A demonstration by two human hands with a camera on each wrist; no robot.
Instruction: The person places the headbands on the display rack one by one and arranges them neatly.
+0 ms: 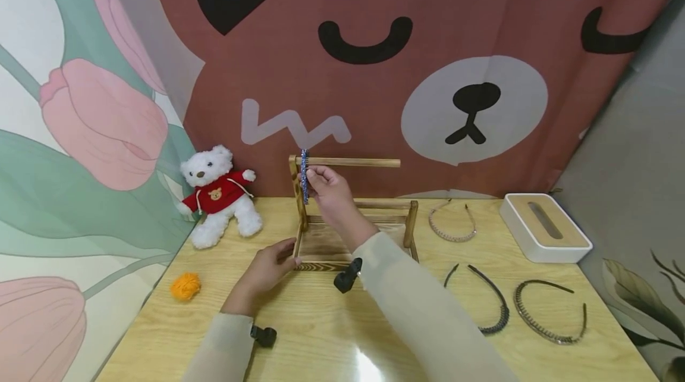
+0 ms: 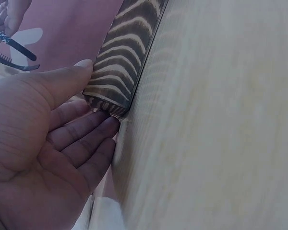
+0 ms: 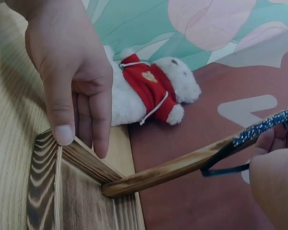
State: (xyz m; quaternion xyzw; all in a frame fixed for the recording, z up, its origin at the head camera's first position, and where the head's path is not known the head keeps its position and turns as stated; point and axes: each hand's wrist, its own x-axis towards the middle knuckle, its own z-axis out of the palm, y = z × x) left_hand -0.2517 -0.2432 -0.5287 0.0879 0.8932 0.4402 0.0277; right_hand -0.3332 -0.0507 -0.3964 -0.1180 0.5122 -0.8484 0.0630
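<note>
My right hand [image 1: 336, 194] pinches a blue glittery headband [image 1: 304, 182] at the left end of the top bar [image 1: 364, 162] of a wooden rack [image 1: 323, 266]. In the right wrist view the headband's dark bare ends straddle the rack's upright post [image 3: 168, 167]. At the front left corner of the rack's base, my left hand [image 1: 267, 264] holds on with its thumb on the edge. Its other fingers [image 2: 79, 136] lie against the end of the striped base. The rack stands upright on the table.
On the right of the table [image 1: 321, 334] lie a pale headband [image 1: 452, 236], a dark headband [image 1: 500, 310] and a brown headband [image 1: 540, 325]. Behind them stands a white tissue box [image 1: 546, 228]. A white teddy bear [image 1: 219, 194] and an orange yarn ball [image 1: 185, 287] are at left.
</note>
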